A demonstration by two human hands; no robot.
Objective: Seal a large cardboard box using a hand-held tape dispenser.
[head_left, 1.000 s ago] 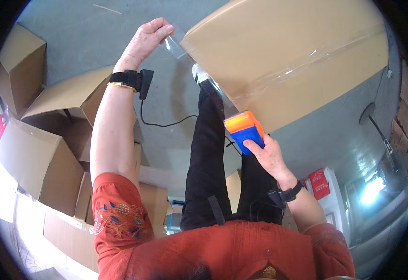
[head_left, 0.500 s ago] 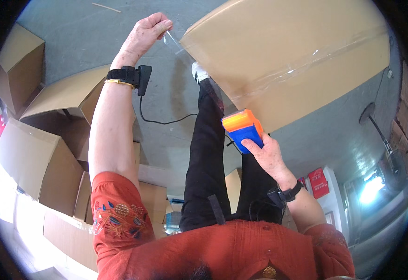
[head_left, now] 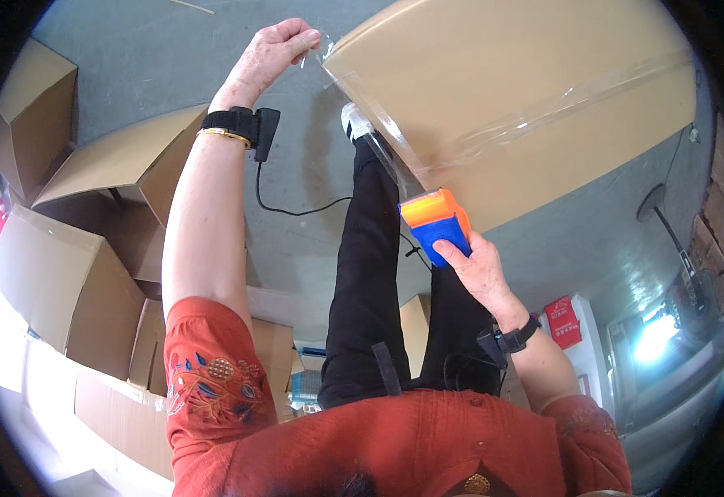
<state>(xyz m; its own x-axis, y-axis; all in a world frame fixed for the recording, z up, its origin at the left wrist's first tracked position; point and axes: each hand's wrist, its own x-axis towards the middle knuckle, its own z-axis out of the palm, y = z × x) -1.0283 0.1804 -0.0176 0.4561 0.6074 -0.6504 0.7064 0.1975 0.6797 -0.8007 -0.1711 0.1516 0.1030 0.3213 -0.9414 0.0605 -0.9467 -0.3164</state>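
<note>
My left hand (head_left: 277, 54) pinches the free end of a strip of clear packing tape (head_left: 378, 116) by the far left corner of a large cardboard box (head_left: 544, 91). The strip runs along the box's near left edge toward a blue and orange tape dispenser (head_left: 438, 222). My right hand (head_left: 479, 269) is wrapped around that dispenser, thumb on its blue side, just off the box's near corner. Another band of clear tape lies across the top of the box. How much of the strip touches the cardboard I cannot tell.
Open cardboard boxes (head_left: 117, 166) stand on the left. A long-handled tool (head_left: 675, 236) is at the right, and a red package (head_left: 562, 323) sits at the lower right. My shoe (head_left: 356, 122) is beside the box. A black cable (head_left: 295, 213) hangs from my left wrist.
My left hand has moved slightly right, closer to the box corner, bringing the tape strip nearer the box edge. The dispenser in my right hand has shifted slightly right and up.
</note>
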